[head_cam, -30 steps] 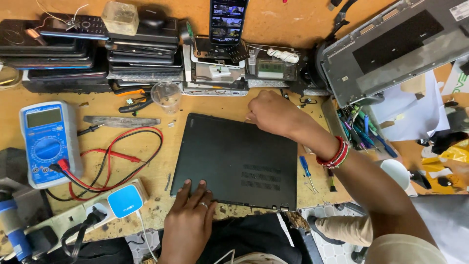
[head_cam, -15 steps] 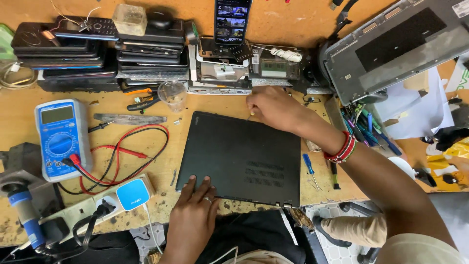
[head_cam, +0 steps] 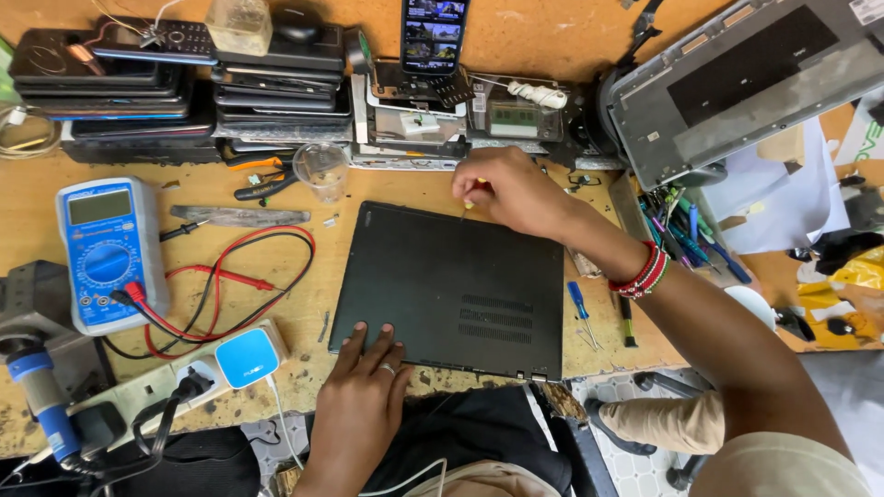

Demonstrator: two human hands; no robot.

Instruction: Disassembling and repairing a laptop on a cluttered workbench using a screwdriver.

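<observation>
Black and matte, the laptop lies closed and bottom side up near the front edge of the wooden desk, its vent slots facing the camera. The left hand rests flat on the laptop's front left corner, fingers spread apart and pressing down, a ring on one finger. The right hand reaches to the laptop's rear edge, its fingers pinched together on a small yellowish tool tip; what tool it is cannot be told. A red and white beaded bracelet circles the right wrist.

Toward the left edge of the desk sits a blue multimeter, its red and black leads looping between it and the laptop. A white power strip lies at the front left. A clear plastic cup stands behind the laptop's rear left corner. Stacked phones line the back edge. A small blue screwdriver lies just right of the laptop.
</observation>
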